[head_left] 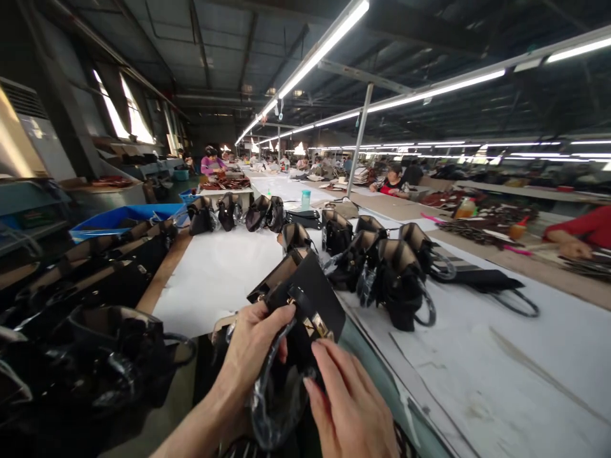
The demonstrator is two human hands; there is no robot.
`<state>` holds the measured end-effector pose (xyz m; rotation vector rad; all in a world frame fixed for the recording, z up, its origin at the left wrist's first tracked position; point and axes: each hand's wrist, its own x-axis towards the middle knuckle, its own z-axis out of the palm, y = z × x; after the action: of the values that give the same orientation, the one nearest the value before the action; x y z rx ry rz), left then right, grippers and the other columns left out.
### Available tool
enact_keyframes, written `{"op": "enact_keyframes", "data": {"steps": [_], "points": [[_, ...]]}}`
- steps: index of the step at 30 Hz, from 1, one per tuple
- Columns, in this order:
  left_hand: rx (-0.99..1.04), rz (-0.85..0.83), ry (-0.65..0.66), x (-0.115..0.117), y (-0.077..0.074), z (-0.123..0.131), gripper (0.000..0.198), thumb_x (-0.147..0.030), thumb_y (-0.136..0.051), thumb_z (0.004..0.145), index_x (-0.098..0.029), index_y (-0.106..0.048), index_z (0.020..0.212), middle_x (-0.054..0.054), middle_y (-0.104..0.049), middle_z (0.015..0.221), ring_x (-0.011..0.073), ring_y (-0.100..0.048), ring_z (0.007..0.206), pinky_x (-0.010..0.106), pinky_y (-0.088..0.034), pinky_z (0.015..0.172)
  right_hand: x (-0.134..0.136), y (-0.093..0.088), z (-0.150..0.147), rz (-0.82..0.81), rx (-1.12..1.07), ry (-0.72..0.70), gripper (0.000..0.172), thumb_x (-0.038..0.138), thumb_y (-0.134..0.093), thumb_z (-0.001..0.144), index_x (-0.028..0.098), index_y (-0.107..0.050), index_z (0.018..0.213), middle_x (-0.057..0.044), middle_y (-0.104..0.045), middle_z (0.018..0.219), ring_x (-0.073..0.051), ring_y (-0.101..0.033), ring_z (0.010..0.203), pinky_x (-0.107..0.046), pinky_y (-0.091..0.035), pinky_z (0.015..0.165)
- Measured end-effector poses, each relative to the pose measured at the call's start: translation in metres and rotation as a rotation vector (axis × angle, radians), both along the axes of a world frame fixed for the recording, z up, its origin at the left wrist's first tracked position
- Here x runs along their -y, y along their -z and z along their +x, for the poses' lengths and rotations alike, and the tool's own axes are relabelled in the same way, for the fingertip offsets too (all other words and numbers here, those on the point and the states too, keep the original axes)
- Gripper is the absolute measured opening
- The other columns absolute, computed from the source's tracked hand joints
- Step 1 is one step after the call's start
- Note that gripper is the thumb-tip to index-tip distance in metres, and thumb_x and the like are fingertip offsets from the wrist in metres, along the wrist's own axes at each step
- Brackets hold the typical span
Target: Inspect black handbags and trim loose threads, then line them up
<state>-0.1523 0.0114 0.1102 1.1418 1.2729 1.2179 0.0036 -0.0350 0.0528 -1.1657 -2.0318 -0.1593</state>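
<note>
A black handbag point(315, 289) with a tan lining and gold-coloured metal hardware is tilted in front of me. My left hand point(258, 340) is closed on its upper edge near the handle mount, thumb pressed on top. The bag's handle point(267, 407), wrapped in clear plastic, loops down between my hands. My right hand point(346, 394) rests its fingertips against the bag beside the gold clasp point(321, 326), fingers extended and slightly apart. Whether it grips any part of the bag cannot be made out.
More black handbags point(398, 280) stand on the white-covered table point(477, 369) to the right. Others point(114, 343) crowd the left side, near a blue bin point(124, 219). A turquoise-lidded bottle point(305, 199) stands farther back. A co-worker's red sleeve point(585, 226) shows at right.
</note>
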Motion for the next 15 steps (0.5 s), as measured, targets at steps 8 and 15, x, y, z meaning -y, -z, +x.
{"op": "enact_keyframes", "data": {"steps": [8,15], "points": [[0.178,0.082,0.197,0.042,0.044,0.106,0.025,-0.033,-0.054,0.079,-0.012,-0.066,0.088,0.005,-0.067,0.081,0.0183,-0.06,0.077,0.026,-0.048,0.072,0.03,0.039,0.053,0.005,0.2,0.474,0.046,0.014,-0.036,0.084,0.014,-0.039,0.13,-0.016,-0.062,0.11,-0.028,-0.062,0.093,-0.034,-0.055,0.07],[0.003,0.204,0.303,0.093,0.081,0.163,0.031,-0.026,-0.057,0.076,-0.017,-0.063,0.105,0.01,-0.064,0.101,0.0253,-0.055,0.1,0.037,-0.044,0.091,0.081,0.08,0.124,-0.102,0.093,0.426,0.054,0.018,-0.03,0.087,0.012,-0.017,0.138,-0.014,-0.061,0.114,-0.025,-0.061,0.098,-0.033,-0.055,0.075]]}}
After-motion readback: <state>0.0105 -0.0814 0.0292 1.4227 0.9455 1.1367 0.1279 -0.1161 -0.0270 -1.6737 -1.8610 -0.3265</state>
